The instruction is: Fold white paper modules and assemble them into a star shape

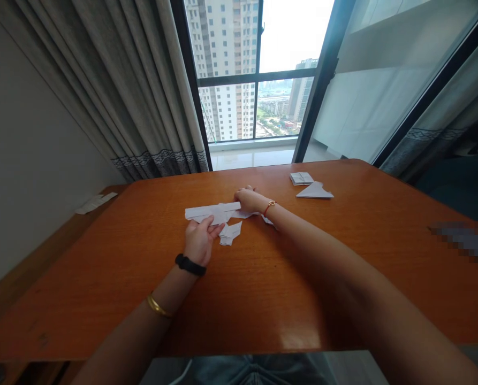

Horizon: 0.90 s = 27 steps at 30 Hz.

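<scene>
My left hand (200,241) pinches the near edge of a long folded white paper (210,211), thumb on top and the other fingers lower down. Just past the paper's right end, my right hand (247,199) is low over the table with its fingers bent. Its fingertips are mostly hidden, so I cannot tell whether it grips anything. A small folded paper piece (231,233) lies right of my left fingers. More white paper (267,220) shows partly from under my right wrist.
The wooden table (247,299) spans the view. At its far right lie a square folded paper (301,178) and a pointed folded paper (316,191). A white paper strip (96,203) rests at the far left. A blurred grey patch (465,240) is at the right edge. Curtains and a window stand behind.
</scene>
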{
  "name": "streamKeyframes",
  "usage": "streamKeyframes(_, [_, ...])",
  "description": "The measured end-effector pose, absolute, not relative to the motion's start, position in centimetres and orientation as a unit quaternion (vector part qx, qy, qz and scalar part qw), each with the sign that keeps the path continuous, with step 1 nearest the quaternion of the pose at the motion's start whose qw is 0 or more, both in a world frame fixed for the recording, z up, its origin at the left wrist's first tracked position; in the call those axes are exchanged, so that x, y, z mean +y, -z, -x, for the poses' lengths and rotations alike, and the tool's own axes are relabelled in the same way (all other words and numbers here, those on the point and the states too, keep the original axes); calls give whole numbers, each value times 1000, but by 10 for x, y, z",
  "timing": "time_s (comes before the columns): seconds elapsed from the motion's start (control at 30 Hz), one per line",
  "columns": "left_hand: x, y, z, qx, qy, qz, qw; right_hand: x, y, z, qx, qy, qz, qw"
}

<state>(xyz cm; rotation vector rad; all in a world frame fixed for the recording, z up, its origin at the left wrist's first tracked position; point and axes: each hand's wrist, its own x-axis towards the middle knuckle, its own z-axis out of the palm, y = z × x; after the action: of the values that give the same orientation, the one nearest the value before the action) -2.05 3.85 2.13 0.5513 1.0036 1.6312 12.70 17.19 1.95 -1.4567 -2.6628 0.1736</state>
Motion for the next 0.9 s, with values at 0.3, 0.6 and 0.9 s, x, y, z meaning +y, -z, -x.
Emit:
streamKeyframes(0.3, [29,-16,11,440,-551,-294,645,105,-70,-208,-815,-151,505,242])
streamKeyframes(0.6, [8,-19,-2,347,-446,-356,744,41,-39,-167,-864,-137,409,261])
streamKeyframes(0.9, [16,-11,-2,382,-514,-411,649,45,-37,-200,-844,-198,462,189])
